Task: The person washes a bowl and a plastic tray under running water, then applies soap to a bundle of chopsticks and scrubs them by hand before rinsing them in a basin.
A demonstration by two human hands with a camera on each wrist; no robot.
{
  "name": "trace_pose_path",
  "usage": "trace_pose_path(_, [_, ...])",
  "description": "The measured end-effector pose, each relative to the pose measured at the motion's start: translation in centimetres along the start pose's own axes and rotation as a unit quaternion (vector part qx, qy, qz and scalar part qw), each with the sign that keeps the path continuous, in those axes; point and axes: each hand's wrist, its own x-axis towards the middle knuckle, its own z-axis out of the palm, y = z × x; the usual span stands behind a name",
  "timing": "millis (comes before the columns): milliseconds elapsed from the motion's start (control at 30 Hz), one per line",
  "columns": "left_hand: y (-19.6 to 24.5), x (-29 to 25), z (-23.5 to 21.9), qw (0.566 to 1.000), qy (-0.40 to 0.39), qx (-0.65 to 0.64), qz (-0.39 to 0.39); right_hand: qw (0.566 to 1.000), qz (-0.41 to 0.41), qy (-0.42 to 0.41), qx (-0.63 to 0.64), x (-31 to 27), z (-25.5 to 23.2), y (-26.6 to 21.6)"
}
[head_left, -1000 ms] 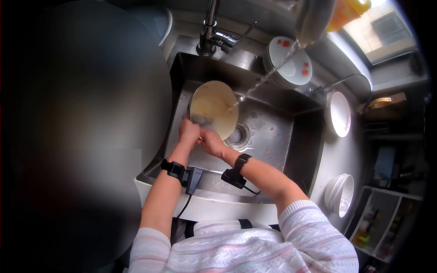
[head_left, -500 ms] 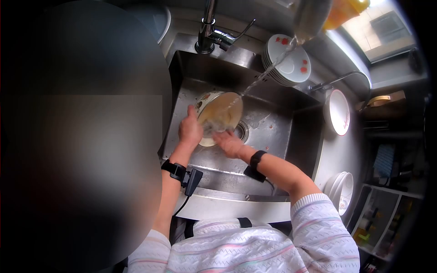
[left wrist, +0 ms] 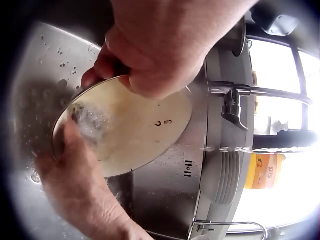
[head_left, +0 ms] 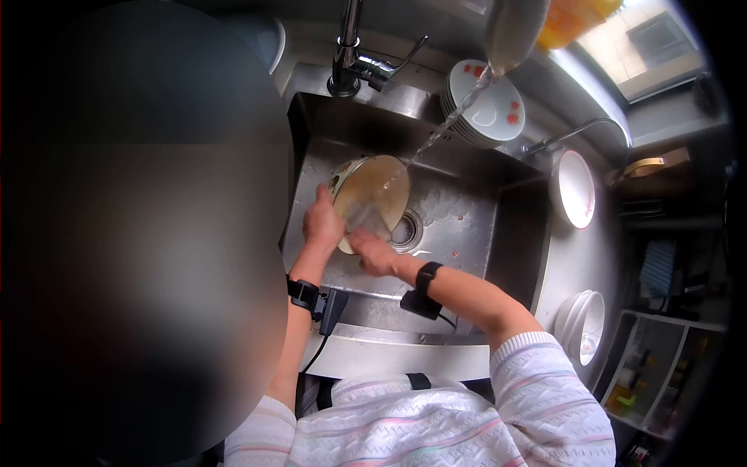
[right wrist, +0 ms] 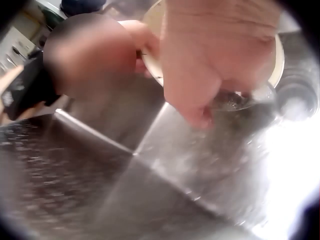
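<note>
A cream bowl (head_left: 377,179) with a flower pattern outside is tilted in the steel sink (head_left: 459,257), beside the drain. My left hand (head_left: 322,223) grips the bowl's left rim, clearly seen in the left wrist view. On the near rim, my right hand (head_left: 374,254) pinches the edge; the left wrist view shows one digit inside the bowl (left wrist: 145,125) and part of the hand outside it. Water (head_left: 455,117) streams down from a pale spout (head_left: 515,31). Splashing water (left wrist: 90,122) gathers low inside the bowl near the right fingers.
A chrome faucet (head_left: 346,66) rises behind the sink. Stacked plates (head_left: 490,117) with red flowers stand at its back right corner. On the right counter are a white bowl (head_left: 574,191) and several nested bowls (head_left: 583,331). A yellow-orange bottle (left wrist: 263,171) stands by the window.
Both hands were close together at the bowl's near left side, then moved apart. The right hand reached into the bowl and drew back to its near rim. The bowl tilted, showing its patterned outside.
</note>
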Motion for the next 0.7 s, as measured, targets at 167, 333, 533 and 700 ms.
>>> trace_pose_path(167, [-0.8,-0.1,0.1,0.999,-0.042,0.011,-0.009,0.984,-0.042,0.049,-0.166,0.8,0.1,4.4])
trace_pose_path(333, [-1.0,0.2,0.8,1.0,0.004,-0.019,-0.024,0.969,-0.099,0.069,0.215,1.7,-0.9,-2.3])
trace_pose_path(533, [-0.3,0.5,0.3,1.0,-0.01,-0.005,0.019,0.978,-0.014,0.078,-0.192,0.1,-0.8,4.9])
trace_pose_path(700, [0.2,0.1,-0.7,0.982,-0.046,-0.114,-0.141,0.992,-0.001,0.122,-0.029,2.1,0.2,1.4])
